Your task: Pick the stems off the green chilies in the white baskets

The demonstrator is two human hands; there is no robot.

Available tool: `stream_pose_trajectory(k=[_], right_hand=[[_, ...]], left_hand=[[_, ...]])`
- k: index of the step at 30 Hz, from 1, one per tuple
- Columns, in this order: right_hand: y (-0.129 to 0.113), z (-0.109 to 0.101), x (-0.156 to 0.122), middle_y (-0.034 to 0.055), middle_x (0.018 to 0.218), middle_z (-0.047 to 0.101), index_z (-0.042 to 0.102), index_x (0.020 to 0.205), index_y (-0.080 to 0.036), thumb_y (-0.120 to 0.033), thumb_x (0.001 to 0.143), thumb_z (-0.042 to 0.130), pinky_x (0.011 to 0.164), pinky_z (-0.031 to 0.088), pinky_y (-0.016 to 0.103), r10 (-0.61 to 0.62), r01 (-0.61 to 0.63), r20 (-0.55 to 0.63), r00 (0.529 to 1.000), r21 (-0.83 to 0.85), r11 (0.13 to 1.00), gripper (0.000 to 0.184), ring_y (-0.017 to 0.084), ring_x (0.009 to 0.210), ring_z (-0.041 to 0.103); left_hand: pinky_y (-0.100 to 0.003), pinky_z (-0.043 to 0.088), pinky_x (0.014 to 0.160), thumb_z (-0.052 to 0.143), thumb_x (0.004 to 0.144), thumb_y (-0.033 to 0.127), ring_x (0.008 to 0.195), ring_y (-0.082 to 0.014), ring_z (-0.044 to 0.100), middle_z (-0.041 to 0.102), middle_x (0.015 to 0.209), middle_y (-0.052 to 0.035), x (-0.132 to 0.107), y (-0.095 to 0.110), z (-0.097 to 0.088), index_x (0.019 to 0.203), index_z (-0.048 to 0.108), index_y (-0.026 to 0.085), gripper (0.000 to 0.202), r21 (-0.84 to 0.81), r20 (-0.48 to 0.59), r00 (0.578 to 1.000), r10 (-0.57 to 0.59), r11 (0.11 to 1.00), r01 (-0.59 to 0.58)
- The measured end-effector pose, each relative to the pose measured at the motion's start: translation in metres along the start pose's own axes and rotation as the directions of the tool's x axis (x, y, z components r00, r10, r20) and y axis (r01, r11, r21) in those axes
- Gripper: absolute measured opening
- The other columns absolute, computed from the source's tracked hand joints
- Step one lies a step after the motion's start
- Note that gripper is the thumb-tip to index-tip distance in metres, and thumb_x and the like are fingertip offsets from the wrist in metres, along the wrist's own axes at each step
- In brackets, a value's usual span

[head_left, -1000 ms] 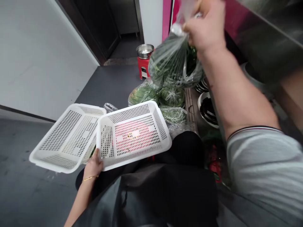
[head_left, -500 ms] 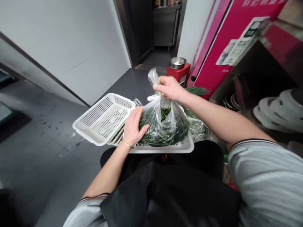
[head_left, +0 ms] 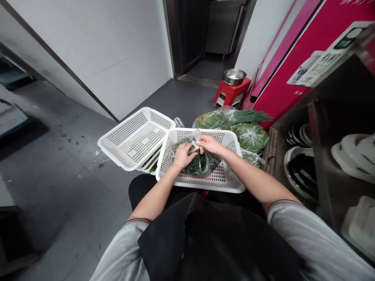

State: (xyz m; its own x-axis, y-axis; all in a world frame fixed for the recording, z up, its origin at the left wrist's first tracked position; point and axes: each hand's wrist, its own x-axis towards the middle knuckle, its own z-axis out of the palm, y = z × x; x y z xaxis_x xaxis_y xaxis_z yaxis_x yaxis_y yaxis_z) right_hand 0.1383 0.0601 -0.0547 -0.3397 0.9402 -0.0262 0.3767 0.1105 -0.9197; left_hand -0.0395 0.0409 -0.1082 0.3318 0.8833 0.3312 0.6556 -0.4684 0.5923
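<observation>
A clear plastic bag of green vegetables (head_left: pixel 195 166) lies in a white perforated basket (head_left: pixel 219 181) in front of my knees. Both hands meet at the bag's knotted top. My left hand (head_left: pixel 184 153), with a thin gold bracelet on the wrist, is closed on the bag's neck. My right hand (head_left: pixel 210 144) pinches the plastic at the knot right beside it. A second white perforated basket (head_left: pixel 134 138) sits tilted to the left, stacked over others with some greens showing beneath.
More bagged greens (head_left: pixel 249 134) are piled on the floor behind the basket. A red stool (head_left: pixel 231 93) carries a metal bowl (head_left: pixel 234 76). A pink cabinet (head_left: pixel 293 54) and shelves of stacked plates (head_left: pixel 301 164) stand on the right. Dark grey floor (head_left: pixel 58 168) spreads left.
The bag came down from my raised right hand into the near basket. My left hand left the basket rim and joined the right at the bag's knot.
</observation>
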Motion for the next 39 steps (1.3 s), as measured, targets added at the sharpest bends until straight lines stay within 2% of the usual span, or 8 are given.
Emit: stream_pose_trajectory(k=[3, 7, 15, 21, 28, 33, 36, 39], right_hand=[[0.002, -0.022, -0.009, -0.0019, 0.065, 0.063, 0.06, 0.091, -0.018, -0.028, 0.077, 0.056, 0.06, 0.043, 0.025, -0.068, 0.008, -0.235, 0.97, -0.248, 0.969, 0.017, 0.015, 0.06, 0.059], [0.01, -0.035, -0.03, 0.0, 0.071, 0.064, 0.06, 0.102, -0.018, -0.027, 0.082, 0.05, 0.067, 0.046, 0.028, -0.139, 0.001, -0.501, 0.854, -0.264, 0.964, 0.025, 0.016, 0.066, 0.06], [0.009, 0.011, -0.039, 0.0009, 0.074, 0.065, 0.064, 0.1, -0.018, -0.035, 0.075, 0.065, 0.065, 0.044, 0.026, -0.113, 0.0, -0.27, 0.956, -0.386, 0.923, 0.03, 0.016, 0.067, 0.058], [0.018, 0.014, -0.023, -0.0019, 0.05, 0.057, 0.06, 0.063, -0.018, -0.043, 0.077, 0.058, 0.053, 0.039, 0.023, 0.061, -0.112, -0.361, 0.931, -0.12, 0.986, 0.029, 0.012, 0.048, 0.052], [0.03, 0.021, -0.02, -0.0014, 0.045, 0.054, 0.056, 0.057, -0.018, -0.047, 0.07, 0.063, 0.043, 0.037, 0.021, 0.215, -0.118, -0.367, 0.905, 0.267, 0.956, 0.033, 0.009, 0.04, 0.048], [0.02, 0.019, -0.026, -0.002, 0.044, 0.053, 0.056, 0.057, -0.017, -0.049, 0.069, 0.065, 0.042, 0.037, 0.02, 0.184, -0.084, -0.381, 0.906, 0.264, 0.961, 0.035, 0.008, 0.04, 0.047], [0.022, -0.009, -0.036, -0.0018, 0.054, 0.059, 0.062, 0.069, -0.017, -0.052, 0.071, 0.063, 0.044, 0.041, 0.019, 0.123, -0.008, -0.389, 0.913, 0.285, 0.959, 0.036, 0.008, 0.045, 0.052], [0.05, -0.063, -0.062, -0.0015, 0.064, 0.062, 0.064, 0.087, -0.017, -0.054, 0.074, 0.059, 0.046, 0.042, 0.019, 0.165, 0.01, -0.595, 0.787, 0.28, 0.96, 0.04, 0.008, 0.048, 0.053]], left_hand=[[-0.034, 0.048, 0.079, 0.072, 0.074, 0.025, 0.079, -0.0185, 0.059, 0.064, 0.079, -0.0044, 0.015, -0.002, 0.009, 0.078, 0.07, 0.017, 0.01, -0.163, 0.03, 0.999, -0.034, 0.986, 0.039], [-0.028, 0.044, 0.066, 0.072, 0.072, 0.023, 0.064, -0.0127, 0.052, 0.055, 0.066, 0.0003, 0.018, -0.005, 0.015, 0.069, 0.07, 0.016, 0.008, -0.362, -0.022, 0.992, -0.126, 0.926, 0.11], [-0.03, 0.045, 0.072, 0.074, 0.07, 0.03, 0.07, -0.0144, 0.056, 0.061, 0.07, -0.0016, 0.014, -0.005, 0.011, 0.072, 0.073, 0.017, 0.013, -0.541, -0.047, 0.995, -0.092, 0.839, 0.052], [-0.031, 0.045, 0.076, 0.074, 0.069, 0.04, 0.071, -0.0143, 0.055, 0.061, 0.07, -0.0014, 0.013, -0.002, 0.008, 0.072, 0.072, 0.016, 0.024, -0.647, 0.001, 0.993, -0.115, 0.758, 0.088], [-0.033, 0.047, 0.079, 0.075, 0.064, 0.051, 0.075, -0.0153, 0.057, 0.064, 0.074, -0.0032, 0.011, 0.001, 0.009, 0.071, 0.071, 0.014, 0.038, -0.818, 0.13, 0.961, -0.246, 0.521, 0.244], [-0.032, 0.047, 0.076, 0.071, 0.066, 0.054, 0.071, -0.0156, 0.056, 0.063, 0.07, -0.0028, 0.013, -0.001, -0.001, 0.067, 0.069, 0.015, 0.039, -0.659, 0.134, 0.981, -0.139, 0.727, 0.193], [-0.032, 0.047, 0.071, 0.072, 0.064, 0.052, 0.064, -0.0154, 0.055, 0.061, 0.065, -0.0024, 0.017, -0.007, -0.002, 0.064, 0.067, 0.016, 0.036, -0.458, 0.076, 0.992, -0.099, 0.88, 0.123], [-0.032, 0.047, 0.066, 0.067, 0.07, 0.05, 0.061, -0.0165, 0.056, 0.062, 0.065, -0.0034, 0.022, -0.011, -0.004, 0.063, 0.063, 0.018, 0.033, -0.336, 0.02, 0.996, -0.085, 0.938, 0.086]])
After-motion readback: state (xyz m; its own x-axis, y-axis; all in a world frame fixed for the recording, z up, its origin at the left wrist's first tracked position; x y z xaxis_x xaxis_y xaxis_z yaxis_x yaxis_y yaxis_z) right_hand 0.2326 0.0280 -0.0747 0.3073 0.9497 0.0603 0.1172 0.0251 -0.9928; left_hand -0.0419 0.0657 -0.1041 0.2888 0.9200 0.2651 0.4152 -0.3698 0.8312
